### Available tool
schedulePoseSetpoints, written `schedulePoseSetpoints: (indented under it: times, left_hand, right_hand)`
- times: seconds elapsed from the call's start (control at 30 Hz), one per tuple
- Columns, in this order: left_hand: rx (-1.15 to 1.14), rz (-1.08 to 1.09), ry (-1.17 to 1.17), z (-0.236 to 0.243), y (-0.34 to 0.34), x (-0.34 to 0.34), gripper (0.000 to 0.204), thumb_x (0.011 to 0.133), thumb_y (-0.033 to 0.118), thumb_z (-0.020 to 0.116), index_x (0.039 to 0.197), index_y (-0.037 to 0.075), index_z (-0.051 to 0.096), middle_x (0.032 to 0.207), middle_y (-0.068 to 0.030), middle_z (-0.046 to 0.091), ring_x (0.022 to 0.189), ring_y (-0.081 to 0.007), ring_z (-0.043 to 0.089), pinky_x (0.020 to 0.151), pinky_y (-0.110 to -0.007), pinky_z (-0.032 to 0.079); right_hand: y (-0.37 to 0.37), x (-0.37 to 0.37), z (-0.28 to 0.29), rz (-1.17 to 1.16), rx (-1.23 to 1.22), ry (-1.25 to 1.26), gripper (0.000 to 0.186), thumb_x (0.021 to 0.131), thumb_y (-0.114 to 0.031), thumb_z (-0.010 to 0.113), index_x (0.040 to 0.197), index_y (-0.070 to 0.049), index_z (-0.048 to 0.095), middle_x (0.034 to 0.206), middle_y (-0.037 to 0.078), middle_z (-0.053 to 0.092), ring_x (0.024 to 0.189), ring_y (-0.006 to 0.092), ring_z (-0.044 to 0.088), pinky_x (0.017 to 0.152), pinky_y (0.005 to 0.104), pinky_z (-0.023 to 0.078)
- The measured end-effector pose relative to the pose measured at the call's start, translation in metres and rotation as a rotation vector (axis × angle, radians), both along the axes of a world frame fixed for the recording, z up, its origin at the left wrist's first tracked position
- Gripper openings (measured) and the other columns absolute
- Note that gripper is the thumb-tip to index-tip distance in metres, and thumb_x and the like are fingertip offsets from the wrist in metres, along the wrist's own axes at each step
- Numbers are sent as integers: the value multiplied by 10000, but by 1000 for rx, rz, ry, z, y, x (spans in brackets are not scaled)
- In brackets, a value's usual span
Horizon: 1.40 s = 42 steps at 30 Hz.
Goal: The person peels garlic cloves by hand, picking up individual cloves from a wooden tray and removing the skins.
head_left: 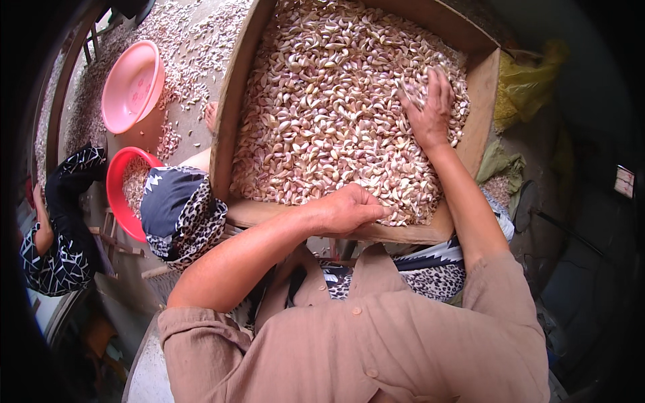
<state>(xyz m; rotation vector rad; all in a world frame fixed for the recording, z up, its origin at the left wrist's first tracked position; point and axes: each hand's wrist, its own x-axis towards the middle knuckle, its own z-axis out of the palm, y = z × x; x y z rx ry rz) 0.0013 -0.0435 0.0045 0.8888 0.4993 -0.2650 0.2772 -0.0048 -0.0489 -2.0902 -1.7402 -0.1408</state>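
Observation:
A big wooden tray (232, 114) rests on my lap, heaped with pinkish-white garlic cloves (336, 101). My right hand (430, 111) lies flat on the cloves near the tray's right wall, fingers spread and reaching into the pile. My left hand (349, 209) sits at the tray's near edge, its fingers curled closed over the rim and the nearest cloves. Whether it holds any clove is hidden by the fingers.
A pink basin (132, 86) lies on the floor at upper left among scattered garlic cloves. A red basin (119, 195) with cloves stands below it. Another person in black patterned sleeves (64, 221) sits at the left. A yellow bag (527, 80) lies right of the tray.

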Motion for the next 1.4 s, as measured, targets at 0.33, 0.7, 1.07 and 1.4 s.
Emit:
schedulePoseSetpoints:
  times: [0.33,0.7,1.07,1.4]
  left_hand:
    - [42,11,-20,-5,3,-1,535,1045,393,620,599,111,529,529,44,471,442,-61,405,411,-257,311]
    - [58,11,-9,-2,0,-3,548,1051,397,610,589,126,493,523,69,419,446,-52,348,410,-269,268]
    - [120,-17,-23,-1,1,0,554,1046,381,609,576,121,477,516,59,424,447,-65,361,412,-282,285]
    - [90,6,-59,-1,3,-1,547,1046,377,615,581,116,489,522,61,423,454,-61,365,416,-276,280]
  right_hand:
    - [10,-132,18,494,-316,97,552,780,-632,739,1183,-256,718,1444,101,504,1442,330,333,1213,636,225]
    - [-17,-45,31,642,-198,-128,151,766,-195,719,900,-130,693,1297,140,630,1295,345,539,1132,564,361]
    - [34,-20,-11,-20,-205,-88,782,840,-724,643,1455,-250,559,1512,208,407,1459,406,269,1224,613,163]
    - [-64,-52,75,654,-598,99,337,755,-374,803,1013,-161,762,1352,114,601,1345,377,480,1132,583,333]
